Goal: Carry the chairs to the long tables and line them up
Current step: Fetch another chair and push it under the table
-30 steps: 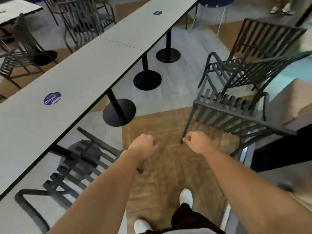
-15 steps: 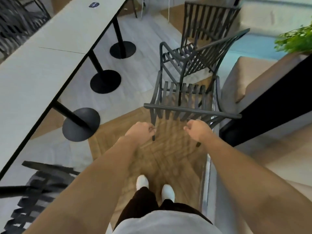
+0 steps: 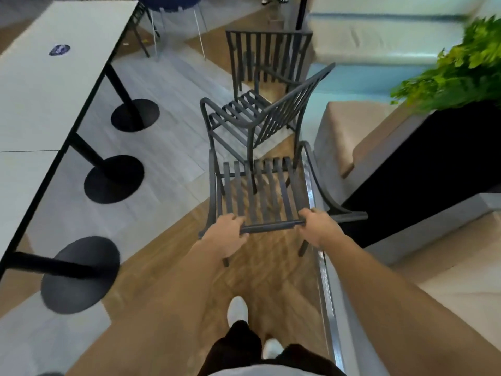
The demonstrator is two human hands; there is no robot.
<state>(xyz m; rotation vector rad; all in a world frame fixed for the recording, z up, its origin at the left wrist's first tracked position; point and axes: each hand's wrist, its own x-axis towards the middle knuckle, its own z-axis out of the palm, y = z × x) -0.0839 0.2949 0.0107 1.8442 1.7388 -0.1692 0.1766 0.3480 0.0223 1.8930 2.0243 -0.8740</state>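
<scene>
Left hand (image 3: 226,236) and right hand (image 3: 318,229) both curled tight around the top rail of a dark grey slatted metal chair (image 3: 260,191), one at each end. Chair on the wood-patterned floor (image 3: 168,256), seemingly tipped toward the body, though blur hampers judgment. Two more dark slatted metal chairs (image 3: 252,115) just beyond. Long pale grey tabletop (image 3: 40,104) on black pedestal bases (image 3: 113,179) off left, well apart from the held chair. Leafy green plant (image 3: 458,74) at right.

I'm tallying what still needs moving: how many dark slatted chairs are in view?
3: nearest chair, gripped by both hands; second chair just beyond; third chair farthest back. Others may sit outside the frame.
</scene>
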